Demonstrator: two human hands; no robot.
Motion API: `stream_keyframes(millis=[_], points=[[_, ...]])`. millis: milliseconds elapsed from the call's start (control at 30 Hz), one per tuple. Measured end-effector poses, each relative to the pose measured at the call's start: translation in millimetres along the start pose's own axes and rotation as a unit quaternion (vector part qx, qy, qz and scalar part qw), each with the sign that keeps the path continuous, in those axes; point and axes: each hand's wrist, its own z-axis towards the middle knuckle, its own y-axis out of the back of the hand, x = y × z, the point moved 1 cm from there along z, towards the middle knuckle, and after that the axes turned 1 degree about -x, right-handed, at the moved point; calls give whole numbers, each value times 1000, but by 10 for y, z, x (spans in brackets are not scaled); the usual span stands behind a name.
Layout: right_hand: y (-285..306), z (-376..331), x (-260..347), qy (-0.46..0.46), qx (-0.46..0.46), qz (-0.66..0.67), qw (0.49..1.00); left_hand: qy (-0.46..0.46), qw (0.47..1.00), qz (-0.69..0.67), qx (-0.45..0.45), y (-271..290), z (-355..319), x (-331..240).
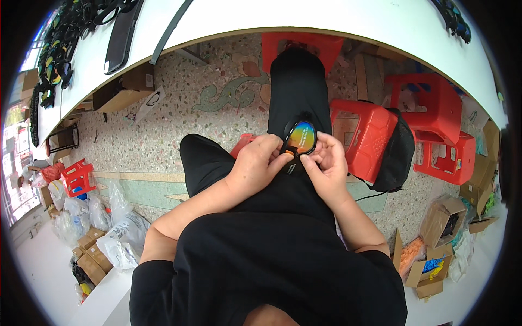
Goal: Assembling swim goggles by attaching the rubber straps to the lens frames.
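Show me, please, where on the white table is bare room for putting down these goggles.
For the held goggles, the widest bare patch is the middle of the white table, between the grey strip and the dark goggles at the right end. A narrower patch lies between that strip and the dark smartphone. The left end is crowded with piled goggles.

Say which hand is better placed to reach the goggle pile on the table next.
Probably the left hand: the pile lies at left, nearer it than the right hand. Both hold the goggles, though.
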Motion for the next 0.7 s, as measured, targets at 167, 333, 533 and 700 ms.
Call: stream_keyframes(millis=[167, 333, 533, 700], points=[[406, 365, 375, 55, 199, -330, 921, -62, 998, -10, 16, 25, 59, 64], [213, 907, 843, 317, 366, -464, 741, -81, 996, 3, 30, 2, 106, 52], [230, 941, 796, 249, 434, -455, 737, -108, 994, 5, -29, 72, 121, 31], [242, 528, 687, 245, 77, -446, 857, 69, 945, -198, -250, 208, 21, 140]])
